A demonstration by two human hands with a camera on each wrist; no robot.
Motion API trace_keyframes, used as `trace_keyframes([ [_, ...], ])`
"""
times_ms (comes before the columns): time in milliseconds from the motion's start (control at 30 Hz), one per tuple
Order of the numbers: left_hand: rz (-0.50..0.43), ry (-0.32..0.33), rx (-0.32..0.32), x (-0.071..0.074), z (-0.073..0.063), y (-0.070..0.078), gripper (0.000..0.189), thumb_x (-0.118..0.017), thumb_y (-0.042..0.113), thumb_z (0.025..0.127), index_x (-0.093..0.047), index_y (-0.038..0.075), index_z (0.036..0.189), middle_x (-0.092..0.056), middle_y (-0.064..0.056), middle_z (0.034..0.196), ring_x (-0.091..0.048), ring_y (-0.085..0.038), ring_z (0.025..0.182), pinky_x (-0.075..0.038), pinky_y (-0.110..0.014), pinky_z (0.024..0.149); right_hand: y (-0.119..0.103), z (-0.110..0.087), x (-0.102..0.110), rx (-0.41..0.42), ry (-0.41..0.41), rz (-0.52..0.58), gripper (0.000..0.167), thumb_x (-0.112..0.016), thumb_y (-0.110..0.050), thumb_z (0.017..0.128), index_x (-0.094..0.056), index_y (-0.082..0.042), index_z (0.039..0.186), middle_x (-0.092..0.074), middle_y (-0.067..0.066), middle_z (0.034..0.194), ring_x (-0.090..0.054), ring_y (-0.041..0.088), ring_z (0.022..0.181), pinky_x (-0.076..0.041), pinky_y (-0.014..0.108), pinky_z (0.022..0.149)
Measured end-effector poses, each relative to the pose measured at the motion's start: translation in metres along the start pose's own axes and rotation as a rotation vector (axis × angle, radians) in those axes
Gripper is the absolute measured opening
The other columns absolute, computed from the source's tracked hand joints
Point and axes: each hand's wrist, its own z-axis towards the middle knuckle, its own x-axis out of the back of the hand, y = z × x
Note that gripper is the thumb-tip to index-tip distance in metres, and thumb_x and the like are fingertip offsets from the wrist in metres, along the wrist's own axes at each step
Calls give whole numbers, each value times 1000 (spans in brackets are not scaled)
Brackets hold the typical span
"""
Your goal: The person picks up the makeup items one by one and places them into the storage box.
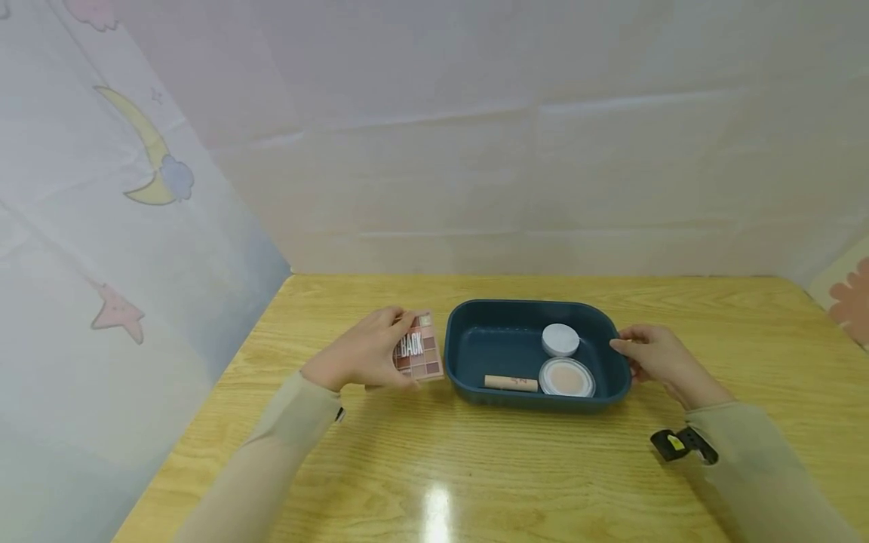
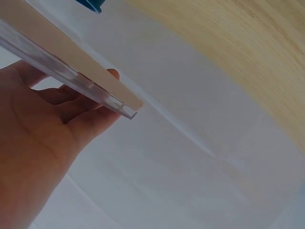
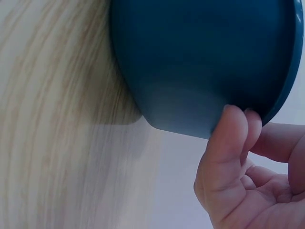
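My left hand grips an eyeshadow palette by its edges, thumb on the near side and fingers on the far side. The palette has a clear lid with white lettering, and it is held just left of a dark blue basin. In the left wrist view the palette appears edge-on, tilted. My right hand pinches the basin's right rim, its fingers against the outer wall in the right wrist view. Inside the basin lie a white round compact, a second round compact with a beige centre, and a beige tube.
The wooden table reaches back to a pale cloth backdrop. A patterned cloth with a moon and star hangs at the left. A black wrist strap sits by the right sleeve.
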Motion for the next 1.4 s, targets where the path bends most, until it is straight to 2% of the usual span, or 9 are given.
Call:
trace_keyframes([
  [433, 17, -40, -4, 4, 8, 9, 111, -80, 50, 70, -25, 0, 153, -32, -23, 148, -37, -35, 131, -34, -48, 108, 0, -1, 1, -3, -1, 4, 41, -46, -13, 103, -40, 21, 125, -53, 4, 74, -53, 14, 61, -54, 30, 55],
  [900, 52, -57, -30, 5, 24, 17, 109, -78, 53, 72, -26, 2, 153, -34, -20, 147, -37, -32, 130, -34, -44, 108, 0, -1, 1, 1, 5, -10, 40, -47, -13, 103, -42, 21, 125, -53, 4, 73, -54, 14, 61, -54, 31, 55],
  [1400, 74, -98, -41, 7, 34, 28, 111, -78, 53, 73, -21, 2, 154, -30, -19, 151, -32, -32, 136, -30, -43, 111, 0, 0, 0, -2, 11, -8, 41, -47, -14, 103, -42, 20, 125, -54, 3, 73, -54, 15, 61, -54, 30, 55],
])
